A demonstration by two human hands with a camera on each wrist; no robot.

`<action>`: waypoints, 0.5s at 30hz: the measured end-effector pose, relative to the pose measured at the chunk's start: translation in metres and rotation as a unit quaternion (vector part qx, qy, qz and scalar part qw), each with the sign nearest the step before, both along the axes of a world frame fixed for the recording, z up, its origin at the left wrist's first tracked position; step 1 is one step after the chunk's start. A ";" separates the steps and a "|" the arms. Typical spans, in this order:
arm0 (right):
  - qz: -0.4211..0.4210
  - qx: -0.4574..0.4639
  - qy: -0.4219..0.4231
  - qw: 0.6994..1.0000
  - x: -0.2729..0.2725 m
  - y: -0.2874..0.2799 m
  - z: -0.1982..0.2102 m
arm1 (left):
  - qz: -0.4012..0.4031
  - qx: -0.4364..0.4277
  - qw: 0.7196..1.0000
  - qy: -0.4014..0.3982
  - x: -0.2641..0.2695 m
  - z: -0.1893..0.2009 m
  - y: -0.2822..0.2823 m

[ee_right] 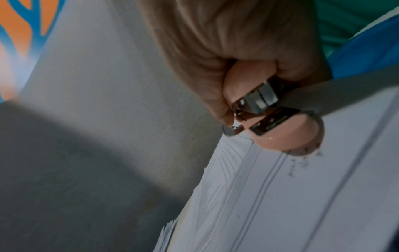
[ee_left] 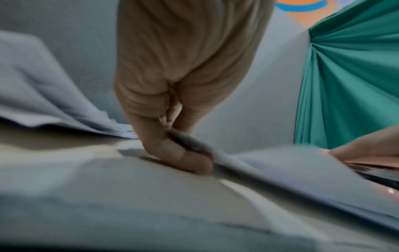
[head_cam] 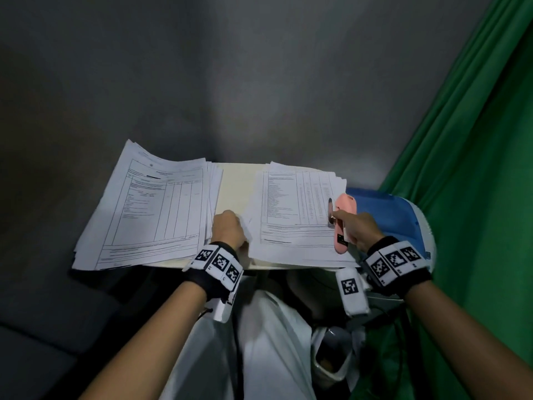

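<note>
Two stacks of printed forms lie on a small cream table. My left hand pinches the left edge of the top sheets of the right stack between thumb and fingers, lifting that edge slightly. My right hand grips a pink stapler at the right edge of the same stack. In the right wrist view the stapler has its metal mouth around the paper's edge. The left stack lies untouched.
A blue and white object sits just right of the table behind the stapler. A green curtain hangs on the right. Grey wall runs behind the table. My lap in white cloth is below the table's near edge.
</note>
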State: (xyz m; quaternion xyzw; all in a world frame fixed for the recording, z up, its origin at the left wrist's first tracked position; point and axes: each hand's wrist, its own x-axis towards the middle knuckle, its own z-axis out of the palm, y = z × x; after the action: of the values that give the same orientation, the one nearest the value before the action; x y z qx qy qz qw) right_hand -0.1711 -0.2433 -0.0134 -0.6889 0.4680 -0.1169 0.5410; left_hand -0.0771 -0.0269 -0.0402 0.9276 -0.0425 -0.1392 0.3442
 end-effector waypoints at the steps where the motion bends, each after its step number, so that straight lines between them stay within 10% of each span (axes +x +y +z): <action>1: -0.009 -0.003 0.001 1.000 -0.002 -0.004 -0.001 | 0.012 -0.015 1.000 0.003 0.002 -0.002 0.004; 11: 0.002 0.002 0.015 1.000 -0.010 -0.012 0.002 | -0.030 -0.162 0.970 0.177 -0.018 -0.007 0.018; 15: 0.040 -0.021 0.042 0.998 -0.014 -0.013 0.003 | -0.052 -0.129 0.984 0.108 -0.005 0.004 0.012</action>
State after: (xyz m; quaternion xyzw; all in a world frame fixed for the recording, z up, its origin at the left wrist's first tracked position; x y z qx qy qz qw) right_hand -0.1849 -0.2558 -0.0108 -0.7226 0.4599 -0.0762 0.5104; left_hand -0.0823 -0.0152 -0.0363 0.8513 -0.0708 -0.2494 0.4561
